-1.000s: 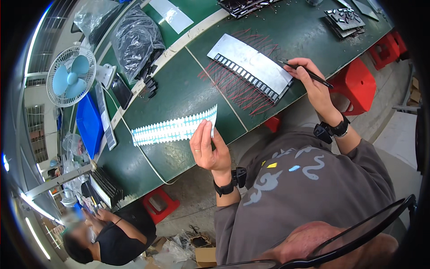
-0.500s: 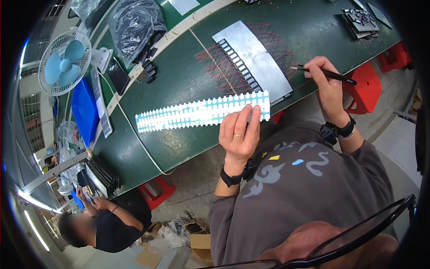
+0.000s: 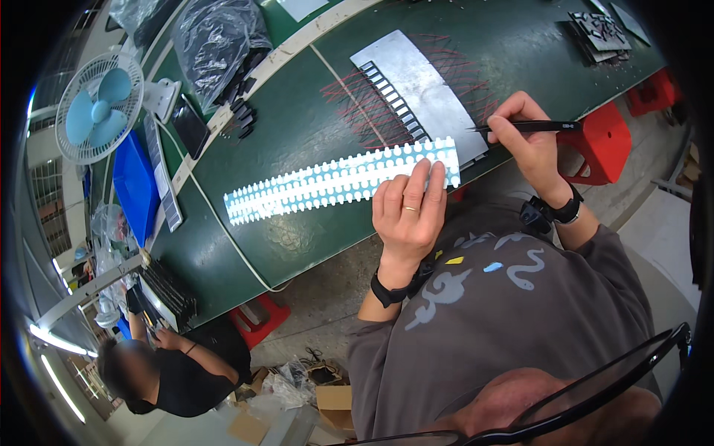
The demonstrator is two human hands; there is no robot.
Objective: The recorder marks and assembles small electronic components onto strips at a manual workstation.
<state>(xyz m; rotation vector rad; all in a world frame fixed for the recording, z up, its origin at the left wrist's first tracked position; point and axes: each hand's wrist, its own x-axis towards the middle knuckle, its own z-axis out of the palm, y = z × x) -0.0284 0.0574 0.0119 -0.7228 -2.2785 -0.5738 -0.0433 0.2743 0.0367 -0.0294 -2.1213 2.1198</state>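
My left hand point(image 3: 410, 208) grips the right end of a long white and light-blue strip point(image 3: 320, 183), with its fingers laid over the top. Rows of small round white tabs cover this strip, which slants over the green table. Pinched in my right hand point(image 3: 532, 145) are black tweezers point(image 3: 547, 126), their tips pointing left over the near edge of a silver metal plate point(image 3: 424, 74). A row of small black-framed pieces point(image 3: 394, 101) lines the plate's left side. Thin red wires point(image 3: 348, 97) fan out from both sides of the plate. The strip overlaps the plate's near corner.
A fan point(image 3: 100, 110), a phone point(image 3: 190, 126) and a blue tray point(image 3: 134, 189) stand at the left. Black parts point(image 3: 242, 117) lie near a plastic bag point(image 3: 221, 44). Stacked plates point(image 3: 599, 36) sit far right, above a red stool point(image 3: 606, 145). A co-worker point(image 3: 190, 364) sits lower left.
My left hand has moved right and slightly away from me, carrying the strip's right end with it. My right hand has shifted left, and the tweezers now lie more level.
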